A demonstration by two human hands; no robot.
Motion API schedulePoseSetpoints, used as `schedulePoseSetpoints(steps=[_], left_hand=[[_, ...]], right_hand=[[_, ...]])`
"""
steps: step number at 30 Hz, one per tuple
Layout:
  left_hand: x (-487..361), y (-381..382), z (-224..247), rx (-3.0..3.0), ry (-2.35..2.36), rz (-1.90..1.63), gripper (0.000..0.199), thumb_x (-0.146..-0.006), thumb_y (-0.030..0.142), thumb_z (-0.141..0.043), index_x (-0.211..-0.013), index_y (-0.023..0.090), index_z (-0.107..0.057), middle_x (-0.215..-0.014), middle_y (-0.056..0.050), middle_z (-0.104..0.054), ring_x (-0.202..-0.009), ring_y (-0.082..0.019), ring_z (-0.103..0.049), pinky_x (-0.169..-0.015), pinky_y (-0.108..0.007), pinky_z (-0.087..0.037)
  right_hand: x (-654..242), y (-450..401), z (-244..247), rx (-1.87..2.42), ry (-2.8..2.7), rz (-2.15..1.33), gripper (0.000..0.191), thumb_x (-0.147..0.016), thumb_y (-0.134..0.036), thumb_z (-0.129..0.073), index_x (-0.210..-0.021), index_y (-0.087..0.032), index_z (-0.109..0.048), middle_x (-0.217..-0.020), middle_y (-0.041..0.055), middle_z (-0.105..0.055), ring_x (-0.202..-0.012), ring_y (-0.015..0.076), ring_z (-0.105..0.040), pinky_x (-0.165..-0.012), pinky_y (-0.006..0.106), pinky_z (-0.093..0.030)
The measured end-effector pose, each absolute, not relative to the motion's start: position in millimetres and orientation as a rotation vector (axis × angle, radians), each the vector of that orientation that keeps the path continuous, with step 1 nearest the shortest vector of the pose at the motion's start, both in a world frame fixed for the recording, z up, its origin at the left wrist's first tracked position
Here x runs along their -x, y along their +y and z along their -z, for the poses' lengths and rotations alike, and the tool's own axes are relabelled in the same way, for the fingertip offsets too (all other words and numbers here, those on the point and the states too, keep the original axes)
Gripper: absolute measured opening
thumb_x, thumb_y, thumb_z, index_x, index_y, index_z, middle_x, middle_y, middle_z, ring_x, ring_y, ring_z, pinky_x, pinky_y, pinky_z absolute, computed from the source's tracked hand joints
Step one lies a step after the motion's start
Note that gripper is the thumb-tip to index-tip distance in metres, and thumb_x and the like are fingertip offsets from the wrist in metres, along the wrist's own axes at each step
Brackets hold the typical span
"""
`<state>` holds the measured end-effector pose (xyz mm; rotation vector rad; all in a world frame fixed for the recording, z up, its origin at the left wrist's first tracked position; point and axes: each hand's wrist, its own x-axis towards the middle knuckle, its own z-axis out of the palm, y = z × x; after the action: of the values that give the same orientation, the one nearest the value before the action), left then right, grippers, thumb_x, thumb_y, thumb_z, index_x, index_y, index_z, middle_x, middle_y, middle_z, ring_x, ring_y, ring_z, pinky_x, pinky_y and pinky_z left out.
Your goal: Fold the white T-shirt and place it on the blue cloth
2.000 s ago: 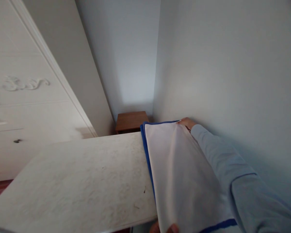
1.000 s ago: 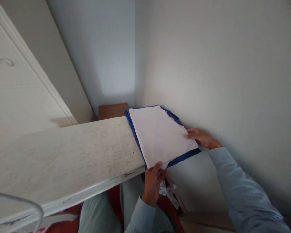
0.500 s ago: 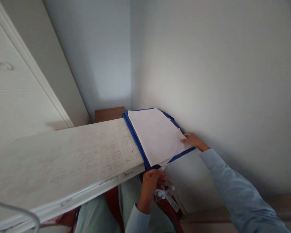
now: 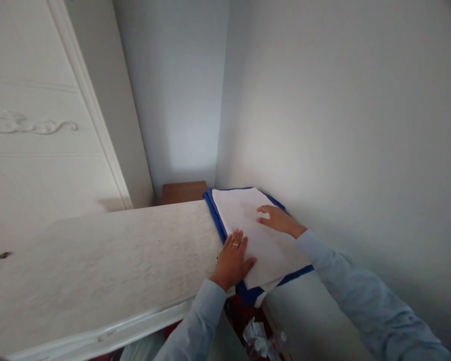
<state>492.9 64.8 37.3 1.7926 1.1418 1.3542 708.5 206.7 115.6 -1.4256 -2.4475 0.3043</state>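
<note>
A pale pinkish-white sheet (image 4: pixel 268 258) lies flat on folded blue cloth (image 4: pixel 216 220) at the right end of the white tabletop (image 4: pixel 135 255). My left hand (image 4: pixel 233 258) rests palm down on the sheet's left edge, thumb spread and a ring on one finger. Over the upper right part of the sheet is my right hand (image 4: pixel 276 219), its thumb and fingers apart with nothing between them. Whether its fingertips touch the sheet cannot be made out. The blue cloth shows along the sheet's left, top and lower right edges.
A brown wooden box-like piece (image 4: pixel 184 192) stands behind the table in the corner. The wall (image 4: pixel 323 125) rises close along the right. A white cabinet (image 4: pixel 41 175) is at the left. Crumpled clear plastic (image 4: pixel 257 337) lies below the table's front edge.
My left hand has moved up from the near corner onto the sheet and opened. My right hand has moved from the right edge inward over the sheet. The view has shifted.
</note>
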Motion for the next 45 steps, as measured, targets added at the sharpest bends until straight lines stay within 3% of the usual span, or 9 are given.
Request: schedulePoseSetpoints(steps=[7,12,18,24,28,31,35,39,45], left_hand=[[-494.7,61.1,-17.0,-2.051,1.26,-1.169,0.055,-0.091,0.042,-0.064,-0.14,0.015,-0.06,-0.155,-0.02,-0.048,-0.151,-0.036,-0.034,-0.127,-0.055,-0.017],[-498.3,56.8,-14.1,-2.175,1.334,-1.106,0.062,-0.095,0.045,-0.06,-0.147,0.012,-0.053,-0.158,-0.021,-0.043,-0.152,-0.038,-0.03,-0.126,-0.06,-0.019],[-501.9,55.3,-4.2,-2.224,1.367,-0.959,0.076,-0.094,0.046,-0.061,-0.158,0.014,-0.036,-0.165,-0.018,-0.03,-0.156,-0.038,-0.017,-0.128,-0.061,-0.011],[-499.4,53.9,-10.4,-2.204,1.398,-0.903,0.073,-0.095,0.051,-0.058,-0.155,0.012,-0.042,-0.164,-0.019,-0.03,-0.155,-0.038,-0.019,-0.128,-0.061,-0.013],[-498.9,54.7,-13.7,-2.157,1.372,-0.93,0.07,-0.096,0.049,-0.058,-0.153,0.01,-0.045,-0.163,-0.02,-0.033,-0.155,-0.038,-0.021,-0.128,-0.061,-0.014],[-498.1,55.6,-13.7,-2.059,1.317,-1.072,0.06,-0.095,0.042,-0.06,-0.147,0.012,-0.053,-0.159,-0.02,-0.042,-0.153,-0.038,-0.028,-0.127,-0.062,-0.017],[-491.2,46.0,-14.1,-1.603,1.267,-1.478,0.031,-0.096,0.032,-0.058,-0.121,0.023,-0.074,-0.134,-0.015,-0.069,-0.138,-0.035,-0.053,-0.124,-0.057,-0.029],[-480.4,5.1,-2.4,-1.143,1.418,-1.839,0.017,-0.088,0.032,-0.067,-0.099,0.027,-0.079,-0.12,-0.015,-0.072,-0.119,-0.035,-0.063,-0.113,-0.054,-0.043],[-479.1,-87.5,44.8,-1.039,1.642,-1.899,0.02,-0.086,0.033,-0.066,-0.069,0.03,-0.076,-0.1,-0.012,-0.074,-0.1,-0.032,-0.068,-0.094,-0.044,-0.054]], right_hand=[[-566.4,299.0,-97.1,1.195,-2.745,-0.315,0.047,-0.1,-0.039,-0.054,-0.139,-0.012,-0.059,-0.15,0.0169,-0.056,-0.14,0.0273,-0.051,-0.119,0.036,-0.035],[-497.0,349.1,-61.9,1.245,-2.815,-0.306,0.052,-0.103,-0.046,-0.047,-0.136,-0.007,-0.059,-0.149,0.0233,-0.055,-0.141,0.0333,-0.05,-0.118,0.043,-0.036],[-478.8,372.8,-39.5,1.31,-2.792,-0.284,0.064,-0.104,-0.054,-0.033,-0.146,-0.009,-0.05,-0.156,0.0249,-0.046,-0.148,0.0367,-0.04,-0.12,0.051,-0.031],[-488.5,364.8,-47.2,1.211,-2.733,-0.249,0.058,-0.107,-0.043,-0.031,-0.148,-0.005,-0.045,-0.159,0.0237,-0.043,-0.15,0.0323,-0.037,-0.122,0.048,-0.029],[-498.9,326.9,-57.8,1.064,-2.714,-0.21,0.056,-0.106,-0.037,-0.039,-0.149,-0.004,-0.045,-0.16,0.0227,-0.041,-0.151,0.0287,-0.035,-0.125,0.042,-0.024],[-516.1,278.9,-65.0,0.823,-2.704,-0.268,0.052,-0.104,-0.042,-0.044,-0.145,-0.012,-0.054,-0.152,0.0179,-0.054,-0.144,0.0273,-0.046,-0.123,0.044,-0.032],[-553.3,200.6,-82.2,0.54,-2.639,-0.514,0.046,-0.102,-0.051,-0.046,-0.124,-0.02,-0.071,-0.132,0.0135,-0.071,-0.127,0.0272,-0.063,-0.113,0.047,-0.045],[-588.4,112.3,-90.0,0.649,-2.34,-0.844,0.041,-0.098,-0.054,-0.052,-0.116,-0.025,-0.075,-0.119,0.0096,-0.076,-0.114,0.0251,-0.068,-0.104,0.042,-0.051],[-591.1,-28.5,11.1,1.097,-1.788,-1.222,0.043,-0.087,-0.071,-0.05,-0.075,-0.036,-0.073,-0.077,0.0032,-0.072,-0.078,0.0287,-0.068,-0.076,0.045,-0.056]])
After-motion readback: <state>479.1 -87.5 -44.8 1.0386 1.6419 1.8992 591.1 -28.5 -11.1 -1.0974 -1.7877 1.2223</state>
